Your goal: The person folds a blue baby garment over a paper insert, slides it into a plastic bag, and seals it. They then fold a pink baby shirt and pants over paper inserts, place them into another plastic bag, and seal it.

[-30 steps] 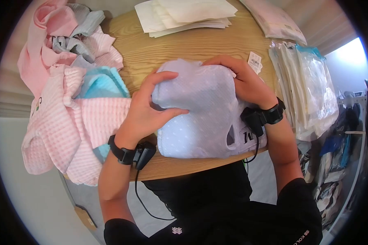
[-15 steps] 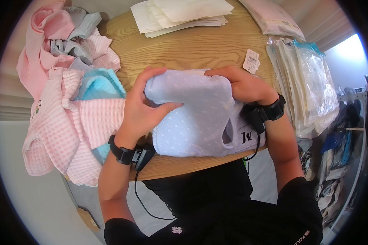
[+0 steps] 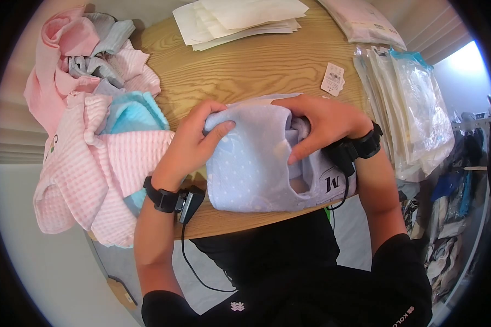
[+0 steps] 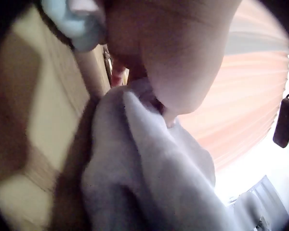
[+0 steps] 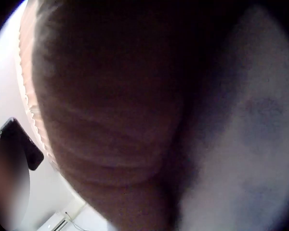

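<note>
Lavender garment (image 3: 251,163) lay mid-frame on the table (image 3: 229,71), approx. folded into a block, though an opening toward its right end gaped, so folding looked mostly done w/ some tidying prob. left. L hand (image 3: 186,144) pinched its left end, thumb on top; R hand (image 3: 335,122), part-spread, had thumb & fingers curled round the upper-right fold. Pink checked garment (image 3: 136,158), frame left, lay loose, i.e. not neatly folded.

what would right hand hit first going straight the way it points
The right hand would first meet the garment it touches; past that, probably the left hand, though depth is unclear.
</note>
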`<state>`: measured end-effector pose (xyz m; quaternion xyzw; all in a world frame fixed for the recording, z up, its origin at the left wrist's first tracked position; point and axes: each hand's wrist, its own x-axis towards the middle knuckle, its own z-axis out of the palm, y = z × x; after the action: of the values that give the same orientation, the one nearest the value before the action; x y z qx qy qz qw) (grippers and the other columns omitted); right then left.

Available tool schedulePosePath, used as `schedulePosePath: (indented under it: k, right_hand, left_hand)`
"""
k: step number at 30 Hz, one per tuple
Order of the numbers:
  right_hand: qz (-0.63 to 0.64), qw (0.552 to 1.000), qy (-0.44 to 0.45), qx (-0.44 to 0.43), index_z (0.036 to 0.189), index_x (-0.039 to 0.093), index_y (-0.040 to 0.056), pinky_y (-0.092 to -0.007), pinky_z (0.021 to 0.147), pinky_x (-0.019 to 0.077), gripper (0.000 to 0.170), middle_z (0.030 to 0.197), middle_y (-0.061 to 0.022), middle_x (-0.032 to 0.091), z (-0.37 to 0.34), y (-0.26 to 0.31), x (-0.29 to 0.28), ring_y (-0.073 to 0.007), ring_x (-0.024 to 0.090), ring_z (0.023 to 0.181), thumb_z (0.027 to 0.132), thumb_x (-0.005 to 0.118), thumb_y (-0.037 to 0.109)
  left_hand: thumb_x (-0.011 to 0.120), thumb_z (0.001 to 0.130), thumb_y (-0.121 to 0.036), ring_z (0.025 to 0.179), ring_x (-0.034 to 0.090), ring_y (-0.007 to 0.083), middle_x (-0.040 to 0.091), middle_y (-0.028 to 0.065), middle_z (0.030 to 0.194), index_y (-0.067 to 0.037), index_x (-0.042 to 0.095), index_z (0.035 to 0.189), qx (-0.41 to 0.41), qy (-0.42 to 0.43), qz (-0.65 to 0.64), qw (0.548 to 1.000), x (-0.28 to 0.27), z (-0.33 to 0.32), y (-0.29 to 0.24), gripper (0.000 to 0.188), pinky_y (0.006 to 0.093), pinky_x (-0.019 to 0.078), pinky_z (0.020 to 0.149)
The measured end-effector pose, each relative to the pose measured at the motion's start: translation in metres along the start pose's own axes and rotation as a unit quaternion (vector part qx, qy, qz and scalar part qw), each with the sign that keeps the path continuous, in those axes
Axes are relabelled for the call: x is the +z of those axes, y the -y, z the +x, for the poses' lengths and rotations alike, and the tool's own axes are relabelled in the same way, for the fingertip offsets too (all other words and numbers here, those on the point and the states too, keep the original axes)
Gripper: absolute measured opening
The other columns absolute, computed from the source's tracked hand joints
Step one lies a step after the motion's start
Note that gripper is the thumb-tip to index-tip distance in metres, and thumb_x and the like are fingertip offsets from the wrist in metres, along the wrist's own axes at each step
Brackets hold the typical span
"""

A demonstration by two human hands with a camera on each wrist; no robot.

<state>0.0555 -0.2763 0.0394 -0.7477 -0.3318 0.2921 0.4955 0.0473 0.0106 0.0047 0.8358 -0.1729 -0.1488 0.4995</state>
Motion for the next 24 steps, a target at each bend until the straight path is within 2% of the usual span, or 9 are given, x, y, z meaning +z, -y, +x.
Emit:
schedulePosePath:
  k: [3,6,9,12,15,18,19,22,24]
  right_hand:
    - [-0.06,0.997,0.002,0.045,0.116,0.065,-0.0038,-0.0333,0.082,0.0524,0.043,0.1,-0.0137,0.072,0.0,-0.003,-0.002,-0.0201,0.067,0.089,0.079,0.076,0.014]
    - [-0.078,0.996,-0.037,-0.005,0.106,0.069,-0.0022,-0.0348,0.076,0.0529,0.035,0.093,-0.0165,0.073,0.0,-0.012,0.001,-0.0254,0.069,0.081,0.081,0.074,0.023]
    - [-0.102,0.993,-0.042,0.042,0.104,0.07,-0.0022,-0.0351,0.076,0.0528,0.033,0.095,-0.0185,0.073,0.0,-0.004,-0.001,-0.0289,0.07,0.082,0.082,0.073,0.022]
    - [-0.092,0.993,-0.076,0.023,0.114,0.066,-0.0034,-0.0356,0.081,0.0536,0.045,0.097,-0.0192,0.072,0.001,-0.007,0.003,-0.0307,0.07,0.087,0.076,0.076,0.018]
    - [-0.201,0.964,-0.17,0.044,0.123,0.063,-0.0008,-0.0382,0.087,0.0525,0.056,0.108,-0.0195,0.07,-0.014,0.005,0.006,-0.0314,0.068,0.098,0.075,0.08,0.022]
    - [-0.27,0.945,-0.182,0.027,0.13,0.059,0.0016,-0.0396,0.094,0.0498,0.067,0.118,-0.0191,0.067,-0.054,0.003,0.005,-0.0323,0.063,0.111,0.073,0.083,0.028]
    - [-0.207,0.964,-0.16,0.038,0.128,0.06,0.0016,-0.0399,0.098,0.0472,0.063,0.122,-0.0194,0.065,-0.062,0.005,0.002,-0.0343,0.059,0.118,0.077,0.083,0.03]
    - [-0.297,0.926,-0.225,0.064,0.124,0.061,0.0018,-0.0412,0.095,0.0476,0.052,0.118,-0.0199,0.065,-0.063,-0.001,0.015,-0.0371,0.059,0.112,0.085,0.077,0.032]
    - [-0.348,0.911,-0.219,0.03,0.12,0.062,0.0023,-0.0425,0.093,0.0475,0.044,0.114,-0.0188,0.066,-0.063,-0.01,0.027,-0.0383,0.06,0.108,0.091,0.071,0.033]
  left_hand:
    - [0.063,0.1,-0.017,0.091,0.06,0.0169,0.064,0.0091,0.099,-0.002,0.059,0.113,0.089,-0.05,-0.034,0.994,0.005,0.001,0.003,0.02,0.0298,0.0485,0.079]
    - [0.061,0.1,-0.019,0.095,0.062,0.0227,0.066,0.0124,0.101,-0.002,0.059,0.116,0.075,-0.011,0.038,0.996,0.001,0.006,-0.006,0.023,0.0328,0.0491,0.083]
    - [0.063,0.098,-0.018,0.107,0.061,0.0257,0.064,0.0137,0.115,0.001,0.057,0.122,0.17,0.023,0.291,0.941,-0.014,0.009,-0.021,0.032,0.0348,0.0465,0.094]
    - [0.067,0.094,-0.022,0.109,0.058,0.036,0.061,0.0197,0.12,0.003,0.059,0.122,0.211,-0.024,0.197,0.957,0.001,-0.001,-0.045,0.038,0.0416,0.0454,0.096]
    - [0.07,0.093,-0.03,0.108,0.055,0.0393,0.06,0.0212,0.115,0.002,0.061,0.122,0.238,0.014,0.249,0.939,0.019,-0.001,-0.047,0.044,0.0443,0.0439,0.097]
    - [0.07,0.093,-0.035,0.104,0.054,0.0396,0.06,0.0206,0.11,0.001,0.059,0.125,0.193,0.051,0.304,0.932,0.026,0.003,-0.03,0.05,0.0446,0.0418,0.098]
    - [0.068,0.093,-0.036,0.103,0.054,0.0386,0.06,0.0198,0.109,0.001,0.059,0.124,0.195,0.049,0.321,0.925,0.026,0.003,-0.028,0.049,0.0441,0.0413,0.098]
    - [0.064,0.097,-0.037,0.101,0.054,0.0355,0.06,0.0171,0.105,-0.001,0.061,0.122,0.204,0.05,0.348,0.914,0.029,0.007,-0.029,0.044,0.0428,0.0399,0.097]
    - [0.061,0.099,-0.035,0.101,0.054,0.0334,0.061,0.015,0.102,-0.002,0.063,0.119,0.202,0.057,0.332,0.92,0.033,0.009,-0.029,0.038,0.042,0.0393,0.096]
